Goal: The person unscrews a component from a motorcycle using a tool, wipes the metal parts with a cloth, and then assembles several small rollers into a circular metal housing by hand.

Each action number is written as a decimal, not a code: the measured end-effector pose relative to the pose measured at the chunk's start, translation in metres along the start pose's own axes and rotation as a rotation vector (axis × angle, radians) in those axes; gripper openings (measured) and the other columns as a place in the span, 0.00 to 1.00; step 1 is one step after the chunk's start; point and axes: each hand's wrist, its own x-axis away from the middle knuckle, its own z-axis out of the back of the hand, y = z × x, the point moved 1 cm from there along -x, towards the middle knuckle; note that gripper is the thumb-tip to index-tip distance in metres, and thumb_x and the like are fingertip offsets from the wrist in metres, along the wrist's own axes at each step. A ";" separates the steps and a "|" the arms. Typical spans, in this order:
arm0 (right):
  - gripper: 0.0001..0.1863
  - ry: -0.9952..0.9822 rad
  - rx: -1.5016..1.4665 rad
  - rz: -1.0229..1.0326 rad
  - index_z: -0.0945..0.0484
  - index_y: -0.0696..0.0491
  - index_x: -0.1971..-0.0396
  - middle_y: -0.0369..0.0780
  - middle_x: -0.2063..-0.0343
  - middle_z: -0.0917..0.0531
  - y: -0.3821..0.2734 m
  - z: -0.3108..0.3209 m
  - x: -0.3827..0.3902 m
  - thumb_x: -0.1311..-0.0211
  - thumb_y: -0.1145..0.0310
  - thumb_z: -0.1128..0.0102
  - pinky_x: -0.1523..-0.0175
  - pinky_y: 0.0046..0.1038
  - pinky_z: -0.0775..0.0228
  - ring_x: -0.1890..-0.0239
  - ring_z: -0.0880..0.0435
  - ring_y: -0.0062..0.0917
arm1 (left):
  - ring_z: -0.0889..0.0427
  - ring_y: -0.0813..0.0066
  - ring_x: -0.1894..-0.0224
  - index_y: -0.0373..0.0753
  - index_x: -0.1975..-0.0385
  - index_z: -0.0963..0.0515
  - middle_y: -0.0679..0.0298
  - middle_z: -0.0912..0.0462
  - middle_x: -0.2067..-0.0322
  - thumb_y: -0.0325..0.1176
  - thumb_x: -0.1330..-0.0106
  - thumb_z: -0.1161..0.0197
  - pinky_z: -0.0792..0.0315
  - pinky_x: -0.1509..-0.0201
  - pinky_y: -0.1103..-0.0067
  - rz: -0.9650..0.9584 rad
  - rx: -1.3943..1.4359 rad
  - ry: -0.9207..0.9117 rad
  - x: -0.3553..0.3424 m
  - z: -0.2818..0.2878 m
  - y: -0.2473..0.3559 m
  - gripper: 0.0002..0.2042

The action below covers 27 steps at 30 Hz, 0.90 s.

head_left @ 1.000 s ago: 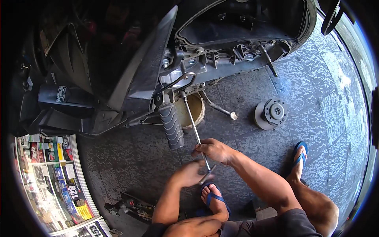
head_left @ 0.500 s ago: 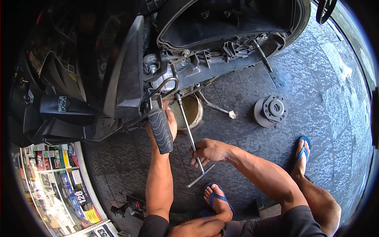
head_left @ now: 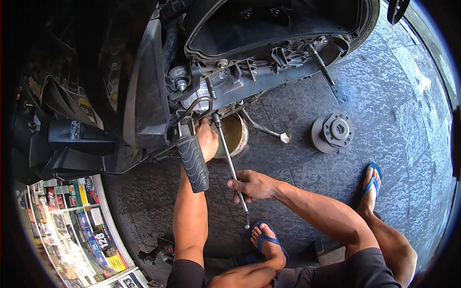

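My right hand (head_left: 249,186) is closed around the shaft of a T-handle socket wrench (head_left: 227,152). The socket end meets the underside of a scooter's engine casing (head_left: 283,81), and the crossbar end points toward me. My left hand (head_left: 207,140) reaches under the casing beside a ribbed rubber footrest (head_left: 193,165). Its fingertips are hidden there, so what they touch cannot be seen. Below the wrench's socket end, a round, worn basin (head_left: 244,140) stands on the floor.
A metal clutch part (head_left: 331,133) lies on the dark tiled floor to the right. The scooter's kickstand leg (head_left: 264,129) juts out beside the basin. A bare shaft (head_left: 321,65) sticks out of the casing. A lit display case (head_left: 77,225) stands at lower left.
The wrench has turned about its shaft: its crossbar lay slantwise and now shows nearly end-on. My left hand has rolled over and its fingers reach further under the casing. The view shifted slightly.
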 end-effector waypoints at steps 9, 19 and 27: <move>0.21 0.110 0.204 0.052 0.27 0.57 0.63 0.38 0.76 0.18 0.028 -0.011 0.033 0.24 0.52 0.56 0.65 0.29 0.28 0.74 0.20 0.24 | 0.22 0.45 0.56 0.30 0.63 0.22 0.45 0.21 0.63 0.29 0.42 0.39 0.30 0.51 0.59 -0.039 0.186 0.242 0.011 0.013 0.013 0.10; 0.25 0.238 0.207 -0.016 0.27 0.57 0.67 0.39 0.79 0.20 0.060 -0.027 0.038 0.24 0.49 0.58 0.65 0.32 0.27 0.73 0.20 0.26 | 0.23 0.46 0.57 0.33 0.61 0.26 0.49 0.23 0.61 0.22 0.40 0.41 0.31 0.53 0.59 -0.144 -0.027 0.411 0.007 0.011 0.019 0.08; 0.24 0.275 0.203 0.102 0.28 0.58 0.69 0.38 0.83 0.24 0.039 -0.016 0.010 0.24 0.50 0.58 0.68 0.32 0.30 0.78 0.23 0.26 | 0.21 0.45 0.51 0.30 0.39 0.32 0.40 0.24 0.51 0.24 0.38 0.37 0.28 0.45 0.61 -0.199 -0.084 0.587 0.015 -0.015 0.009 0.25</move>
